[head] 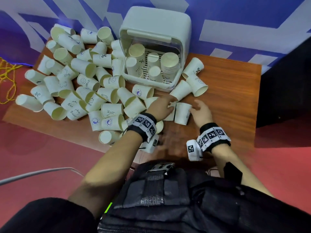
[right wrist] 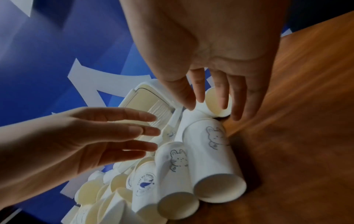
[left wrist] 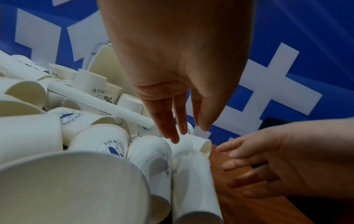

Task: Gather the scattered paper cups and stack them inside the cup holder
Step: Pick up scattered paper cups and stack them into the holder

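Bear cup (head: 182,113) lying on surface (head: 227,101) between both hands, near holder (head: 156,52), long axis toward person. Right hand (head: 201,111) just beside, fingers loose, empty. Left hand (head: 161,108) spread, empty, touching neighbouring cup (head: 170,113).

White paper cups (head: 111,110) printed with blue and black drawings litter a reddish-brown wooden tabletop (head: 232,91); a pale cream cup holder (head: 156,29) sits against a blue-and-white patterned backdrop (head: 252,12).

Scattered paper cups (head: 87,82) read "HELLO", "Bear", "HI" and "%".
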Tool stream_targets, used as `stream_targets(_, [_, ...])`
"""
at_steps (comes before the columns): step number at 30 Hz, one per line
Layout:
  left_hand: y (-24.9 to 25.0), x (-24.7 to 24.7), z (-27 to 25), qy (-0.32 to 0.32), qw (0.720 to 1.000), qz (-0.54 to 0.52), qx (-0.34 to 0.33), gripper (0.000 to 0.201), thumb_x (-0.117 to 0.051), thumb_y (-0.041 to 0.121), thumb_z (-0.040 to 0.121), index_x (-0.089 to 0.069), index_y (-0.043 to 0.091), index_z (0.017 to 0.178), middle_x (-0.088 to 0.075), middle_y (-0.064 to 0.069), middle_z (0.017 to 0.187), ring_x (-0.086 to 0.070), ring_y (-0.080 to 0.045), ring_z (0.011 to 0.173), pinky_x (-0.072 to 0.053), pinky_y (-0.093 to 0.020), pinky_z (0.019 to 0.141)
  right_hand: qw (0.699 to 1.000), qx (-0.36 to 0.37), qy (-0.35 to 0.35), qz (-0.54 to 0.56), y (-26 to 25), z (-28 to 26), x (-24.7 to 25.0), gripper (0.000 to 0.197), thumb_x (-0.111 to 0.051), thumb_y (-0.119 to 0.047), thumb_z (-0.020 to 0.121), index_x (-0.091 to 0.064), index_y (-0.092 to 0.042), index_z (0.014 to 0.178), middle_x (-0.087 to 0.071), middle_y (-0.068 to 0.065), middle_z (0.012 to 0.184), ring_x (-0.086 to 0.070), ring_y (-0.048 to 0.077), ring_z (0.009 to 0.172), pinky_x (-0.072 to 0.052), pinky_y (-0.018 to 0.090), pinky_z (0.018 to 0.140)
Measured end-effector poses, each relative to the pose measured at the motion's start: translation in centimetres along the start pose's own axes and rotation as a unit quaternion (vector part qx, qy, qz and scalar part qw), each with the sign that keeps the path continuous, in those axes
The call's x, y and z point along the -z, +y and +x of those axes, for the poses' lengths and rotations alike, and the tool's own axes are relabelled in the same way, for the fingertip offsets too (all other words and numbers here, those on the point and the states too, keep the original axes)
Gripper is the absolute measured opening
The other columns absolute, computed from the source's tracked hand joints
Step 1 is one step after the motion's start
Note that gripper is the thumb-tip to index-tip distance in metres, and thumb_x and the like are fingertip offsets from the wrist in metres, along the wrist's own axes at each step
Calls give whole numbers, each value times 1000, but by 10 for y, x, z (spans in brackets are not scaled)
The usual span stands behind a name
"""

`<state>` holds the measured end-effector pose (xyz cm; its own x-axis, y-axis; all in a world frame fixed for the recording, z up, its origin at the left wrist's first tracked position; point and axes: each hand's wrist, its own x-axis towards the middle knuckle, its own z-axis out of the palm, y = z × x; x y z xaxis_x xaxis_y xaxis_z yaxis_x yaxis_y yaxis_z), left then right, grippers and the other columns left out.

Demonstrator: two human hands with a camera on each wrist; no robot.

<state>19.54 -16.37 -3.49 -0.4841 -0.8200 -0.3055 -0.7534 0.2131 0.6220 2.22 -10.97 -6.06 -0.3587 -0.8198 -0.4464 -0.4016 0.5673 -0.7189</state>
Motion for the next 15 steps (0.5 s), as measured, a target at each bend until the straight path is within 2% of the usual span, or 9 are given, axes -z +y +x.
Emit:
stream_targets(2, [11, -12, 2, -22, 999, 22, 10, 44, -56, 14, 91, -49, 16, 135, -55, -11, 131, -55, -25, 113, -44, -30, 90, 1000, -10, -24, -2, 9, -1, 5, 48, -52, -10, 93, -44, -16, 140, -51, 9, 136, -49, 25, 124, -39, 35, 104])
stream_targets(6, [28, -27, 11, -77, 994, 72, 32, 58, -57, 13, 91, -35, 15, 144, -47, -13, 140, -50, -28, 121, -42, -36, 95, 997, -16, -71, -6, 17, 6, 16, 51, -53, -9, 93, -41, -16, 142, -55, 12, 129, -53, 24, 117, -41, 30, 95])
stream_targets(11, [38, -41, 25, -91, 989, 99, 70, 71, -60, 15, 89, -22, 17, 148, -36, -15, 146, -52, -35, 118, -44, -40, 93, 991, -30, -128, 10, 23, 22, 20, 51, -55, -10, 91, -42, -13, 140, -59, 15, 121, -59, 29, 109, -45, 40, 98])
stream_targets(15, [41, -50, 32, -100, 988, 79, 85, 78, -63, 17, 88, -16, 16, 150, -36, -18, 145, -53, -37, 116, -42, -37, 92, 986, -42, -161, 18, 31, 41, 15, 55, -58, -18, 88, -41, -15, 140, -63, 12, 120, -61, 27, 107, -46, 40, 92])
